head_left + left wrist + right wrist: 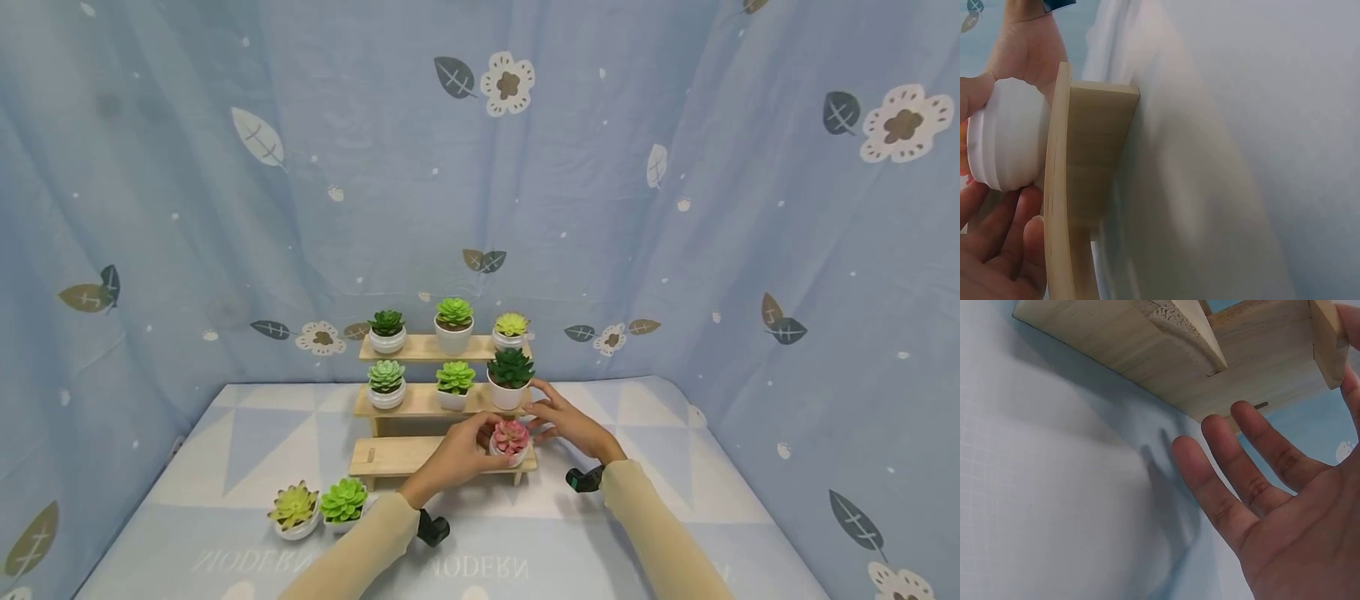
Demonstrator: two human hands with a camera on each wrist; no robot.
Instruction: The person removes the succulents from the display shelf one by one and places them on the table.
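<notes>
A pink potted succulent (511,440) stands at the right end of the lowest tier of the wooden stand (397,457). My left hand (456,457) holds its white pot, thumb in front and fingers around the side. The left wrist view shows that white pot (1013,134) between the fingers, right by the tier board (1058,187). At the stand's right end is my right hand (573,425), its fingers spread and extended toward the middle tier and the pink succulent. In the right wrist view, three straight fingers (1225,506) hold nothing beneath the boards.
Three potted succulents line the top tier, including a bright green one (453,325). Three more line the middle tier, with a dark green one (510,379) at right. A yellow-green succulent (294,508) and a green one (343,502) stand on the table, left front, by my left forearm.
</notes>
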